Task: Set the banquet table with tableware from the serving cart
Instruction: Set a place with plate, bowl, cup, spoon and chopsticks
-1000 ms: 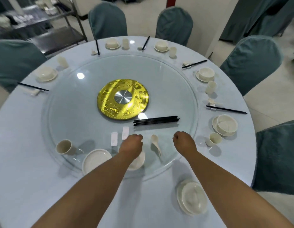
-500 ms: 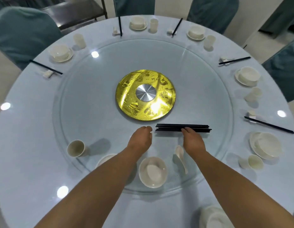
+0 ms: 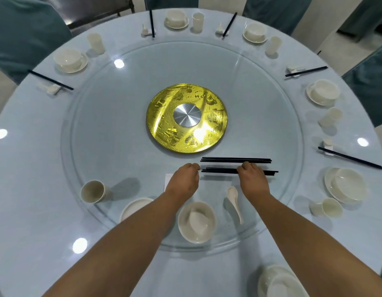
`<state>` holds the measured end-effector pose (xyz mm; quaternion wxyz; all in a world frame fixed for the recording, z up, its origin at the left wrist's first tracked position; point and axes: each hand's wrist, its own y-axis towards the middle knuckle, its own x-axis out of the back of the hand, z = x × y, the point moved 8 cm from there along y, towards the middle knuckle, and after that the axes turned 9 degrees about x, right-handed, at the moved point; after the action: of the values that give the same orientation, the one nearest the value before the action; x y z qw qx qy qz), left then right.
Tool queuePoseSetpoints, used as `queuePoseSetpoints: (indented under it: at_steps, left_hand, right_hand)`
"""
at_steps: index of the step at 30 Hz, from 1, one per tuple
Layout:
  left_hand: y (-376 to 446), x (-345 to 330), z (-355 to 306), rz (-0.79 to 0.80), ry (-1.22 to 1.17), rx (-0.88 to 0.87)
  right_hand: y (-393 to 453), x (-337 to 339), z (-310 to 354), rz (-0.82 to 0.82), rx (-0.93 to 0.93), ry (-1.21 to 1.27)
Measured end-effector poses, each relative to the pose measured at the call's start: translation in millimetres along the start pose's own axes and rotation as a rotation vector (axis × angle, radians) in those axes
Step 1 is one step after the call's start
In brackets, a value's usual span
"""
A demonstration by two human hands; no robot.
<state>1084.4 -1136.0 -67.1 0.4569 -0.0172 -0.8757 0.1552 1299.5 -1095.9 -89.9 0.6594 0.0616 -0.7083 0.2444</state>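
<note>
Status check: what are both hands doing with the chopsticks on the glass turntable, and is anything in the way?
Right hand grips the nearer chopsticks. Left hand curled at their tips, grip unclear. Second chopstick bundle lies just beyond. Spoon and bowl nearer the person.

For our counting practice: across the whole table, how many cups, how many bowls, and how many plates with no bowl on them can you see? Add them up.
Cups: 6
Bowls: 7
Bare plates: 1
Total: 14
</note>
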Motion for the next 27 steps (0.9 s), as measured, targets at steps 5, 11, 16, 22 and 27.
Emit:
queuePoseSetpoints:
  at_steps: [5,11,16,22,27]
  left_hand:
    - [-3,1,1,-0.001,0.009,0.021]
    - [-4,-4,-2,0.033,0.021,0.022]
    - [-7,4,-7,0.025,0.032,0.022]
    - [-14,16,-15,-0.013,0.045,0.017]
    - [-25,14,-21,0.004,0.057,0.046]
  right_hand:
    - [-13,-4,-1,0.015,0.044,-0.019]
    - [-15,-5,-7,0.018,0.046,-0.046]
    - [-12,-12,-7,0.065,0.067,-0.077]
    - [-22,-20,-7,0.126,0.01,0.0]
    - [-37,-25,-8,0.14,-0.008,0.029]
